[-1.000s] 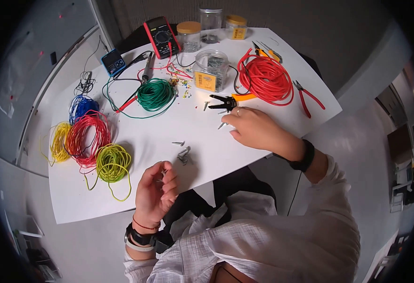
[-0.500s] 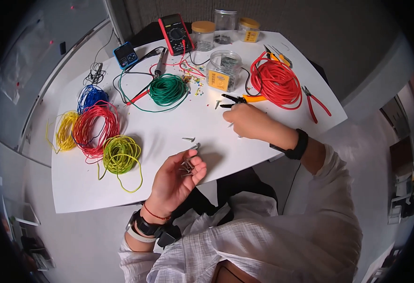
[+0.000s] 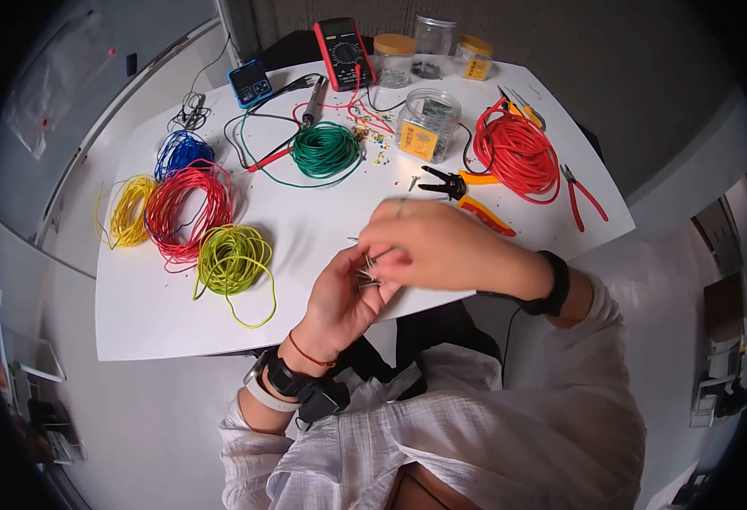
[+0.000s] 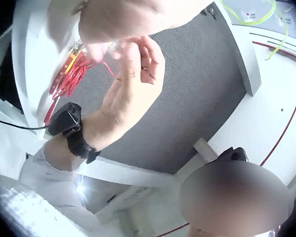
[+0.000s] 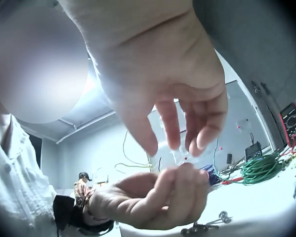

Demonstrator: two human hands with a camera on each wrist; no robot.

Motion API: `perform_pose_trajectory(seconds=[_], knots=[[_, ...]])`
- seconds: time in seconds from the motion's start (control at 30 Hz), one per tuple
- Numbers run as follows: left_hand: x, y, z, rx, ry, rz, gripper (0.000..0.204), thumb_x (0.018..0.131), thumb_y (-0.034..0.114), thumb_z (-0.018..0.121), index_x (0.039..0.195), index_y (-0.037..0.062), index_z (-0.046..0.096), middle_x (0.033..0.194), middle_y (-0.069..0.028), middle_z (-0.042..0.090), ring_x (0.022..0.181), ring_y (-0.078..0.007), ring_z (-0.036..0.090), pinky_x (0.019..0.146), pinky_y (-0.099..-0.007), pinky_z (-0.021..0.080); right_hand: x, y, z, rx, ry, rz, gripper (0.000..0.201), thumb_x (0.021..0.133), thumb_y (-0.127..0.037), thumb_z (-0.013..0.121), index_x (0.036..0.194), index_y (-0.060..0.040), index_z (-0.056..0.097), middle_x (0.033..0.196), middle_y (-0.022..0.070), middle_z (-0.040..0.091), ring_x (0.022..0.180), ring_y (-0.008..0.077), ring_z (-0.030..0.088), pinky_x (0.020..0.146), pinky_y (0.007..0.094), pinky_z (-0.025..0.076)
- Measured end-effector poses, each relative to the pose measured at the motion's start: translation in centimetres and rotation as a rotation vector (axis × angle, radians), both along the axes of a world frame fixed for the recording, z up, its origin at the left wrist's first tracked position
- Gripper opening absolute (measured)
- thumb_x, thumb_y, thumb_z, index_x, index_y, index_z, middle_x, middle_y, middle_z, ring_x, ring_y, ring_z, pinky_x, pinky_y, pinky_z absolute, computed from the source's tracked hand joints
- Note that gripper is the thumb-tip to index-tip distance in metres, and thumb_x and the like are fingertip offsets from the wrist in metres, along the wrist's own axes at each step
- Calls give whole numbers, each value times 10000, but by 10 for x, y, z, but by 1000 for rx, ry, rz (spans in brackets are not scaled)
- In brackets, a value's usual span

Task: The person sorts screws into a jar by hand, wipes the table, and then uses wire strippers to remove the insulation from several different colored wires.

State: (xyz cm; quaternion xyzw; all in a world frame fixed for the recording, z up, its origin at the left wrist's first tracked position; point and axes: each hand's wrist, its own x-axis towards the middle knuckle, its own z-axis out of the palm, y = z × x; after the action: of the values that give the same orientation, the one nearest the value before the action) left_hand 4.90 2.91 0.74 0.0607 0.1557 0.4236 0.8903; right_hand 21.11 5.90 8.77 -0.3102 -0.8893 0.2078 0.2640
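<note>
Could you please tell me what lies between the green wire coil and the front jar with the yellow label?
Small multicoloured pieces lie scattered there, with part of a red lead among them; the head view shows this.

Wore loose white crinkled-cloth shirt (image 3: 509,425), sleeves (image 3: 599,344) pushed up, black trousers (image 3: 424,330). Left hand (image 3: 339,302) had thin reddish cord bracelet (image 3: 309,358), black strap (image 3: 282,376), boxy black module (image 3: 324,401), pale band (image 3: 268,393); right hand (image 3: 441,246), wide black wristband (image 3: 553,291).
</note>
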Motion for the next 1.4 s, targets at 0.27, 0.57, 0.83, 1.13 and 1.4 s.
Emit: perform_pose_trajectory(seconds=[0.27, 0.57, 0.83, 1.13, 1.4], knots=[[-36, -8, 3, -82, -51, -27, 225, 931, 193, 383, 860, 32, 524, 676, 4, 432, 554, -81, 406, 444, -196, 388, 65, 38, -60, 92, -549, -442, 138, 715, -27, 596, 842, 26, 589, 842, 190, 595, 789, 296, 593, 670, 358, 479], [-42, -12, 7, -121, 74, 48, 165, 904, 177, 424, 928, 39, 511, 658, 8, 390, 550, -80, 367, 429, -188, 298, 62, 19, -53, 31, -635, -376, 138, 687, 44, 542, 824, 30, 539, 831, 201, 541, 801, 346, 552, 710, 399, 458], [-40, -12, 4, -99, 107, 77, 178, 902, 154, 409, 917, 16, 520, 710, -21, 444, 593, -94, 398, 473, -191, 325, 75, 2, -51, 45, -519, -379, 124, 745, -48, 569, 859, -2, 549, 907, 191, 545, 871, 341, 555, 751, 408, 465], [-39, -10, -1, -92, 67, 68, 173, 897, 154, 409, 888, 19, 517, 708, -20, 437, 599, -96, 395, 484, -195, 328, 76, 2, -43, -47, -564, -327, 132, 732, 6, 531, 863, 4, 521, 918, 181, 532, 885, 329, 550, 771, 406, 453], [-38, -11, -5, 13, 117, 46, 227, 908, 184, 404, 971, 3, 526, 817, -69, 560, 710, -167, 532, 655, -259, 473, 61, 14, -43, -50, -437, -280, 135, 680, 6, 589, 796, -8, 521, 772, 125, 540, 742, 283, 571, 669, 361, 474]])
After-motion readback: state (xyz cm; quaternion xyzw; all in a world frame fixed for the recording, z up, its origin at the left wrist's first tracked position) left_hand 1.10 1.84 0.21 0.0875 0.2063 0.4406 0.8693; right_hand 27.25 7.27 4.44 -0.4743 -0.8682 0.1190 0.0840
